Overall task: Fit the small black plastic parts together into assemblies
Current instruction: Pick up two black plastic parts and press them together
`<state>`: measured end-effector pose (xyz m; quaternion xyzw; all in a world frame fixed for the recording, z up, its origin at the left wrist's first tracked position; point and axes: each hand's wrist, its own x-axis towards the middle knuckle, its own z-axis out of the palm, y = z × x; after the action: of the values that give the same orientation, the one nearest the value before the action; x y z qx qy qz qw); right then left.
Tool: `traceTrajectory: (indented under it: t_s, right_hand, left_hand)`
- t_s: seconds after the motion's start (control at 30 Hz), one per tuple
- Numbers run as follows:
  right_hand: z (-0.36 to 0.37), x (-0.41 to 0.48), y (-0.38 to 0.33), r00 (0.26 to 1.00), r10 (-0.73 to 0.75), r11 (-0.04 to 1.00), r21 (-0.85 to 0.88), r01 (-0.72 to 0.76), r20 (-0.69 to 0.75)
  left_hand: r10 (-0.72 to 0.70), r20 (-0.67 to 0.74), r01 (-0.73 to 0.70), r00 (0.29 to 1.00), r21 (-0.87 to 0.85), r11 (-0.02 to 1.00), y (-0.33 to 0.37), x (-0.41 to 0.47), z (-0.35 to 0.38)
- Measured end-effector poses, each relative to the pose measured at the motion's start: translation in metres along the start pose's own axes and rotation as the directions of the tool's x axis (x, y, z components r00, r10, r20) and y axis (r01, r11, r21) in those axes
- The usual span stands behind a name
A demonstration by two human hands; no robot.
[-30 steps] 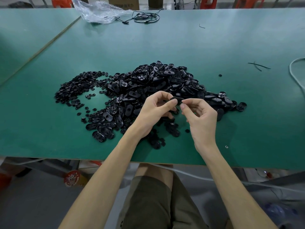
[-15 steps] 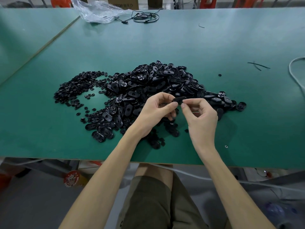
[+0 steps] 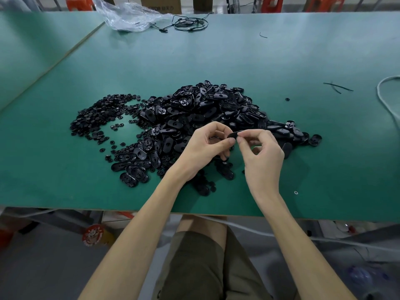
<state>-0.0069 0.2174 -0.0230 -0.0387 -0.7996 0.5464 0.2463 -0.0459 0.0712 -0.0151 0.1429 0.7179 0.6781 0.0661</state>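
Head view, seated person at green table (image 3: 238, 61). Big heap of black oval shells (image 3: 207, 113) mid-table, and a flatter spread of small round pieces (image 3: 101, 113) touching its left side. More ovals lie loose at the near-left edge of the heap. Clear plastic bag (image 3: 127, 16) and coiled black cable (image 3: 190, 23) at the far edge.

Left hand (image 3: 203, 150) and right hand (image 3: 262, 156) meet just above the heap's near side, fingers curled. Both pinch one oval part (image 3: 234, 134) between thumb and forefinger, left on its left end, right on its right end.

Change over the last second is tiny: same part, same two-hand pinch, the thumbs drawn a bit closer, nothing put down. Reads as a fit still being pressed home, not finished. Whether a small round piece sits under the right fingertips, cannot tell, too small.

The part is held off the table between the two thumbs, level with the heap top, and the supply lies directly behind and below both hands.
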Motion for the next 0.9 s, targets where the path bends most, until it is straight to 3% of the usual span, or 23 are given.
traceTrajectory:
  t_s: [0.37,0.73,0.9]
  right_hand:
    - [0.0003,0.0005,-0.0010,1.000,-0.017,0.999,-0.049,0.017,0.001]
    - [0.0054,-0.0024,-0.0034,0.962,-0.185,0.971,-0.111,0.210,0.199]
    - [0.0034,-0.0001,-0.0013,0.972,-0.146,0.983,-0.087,0.164,0.186]
  left_hand:
    - [-0.033,-0.003,0.033,0.999,-0.017,0.999,-0.0019,0.0009,0.0014]
    - [-0.101,-0.072,0.094,0.992,-0.098,0.991,-0.0078,0.0042,-0.0012]
    - [-0.093,-0.076,0.085,0.993,-0.107,0.991,-0.0077,0.0043,-0.0010]
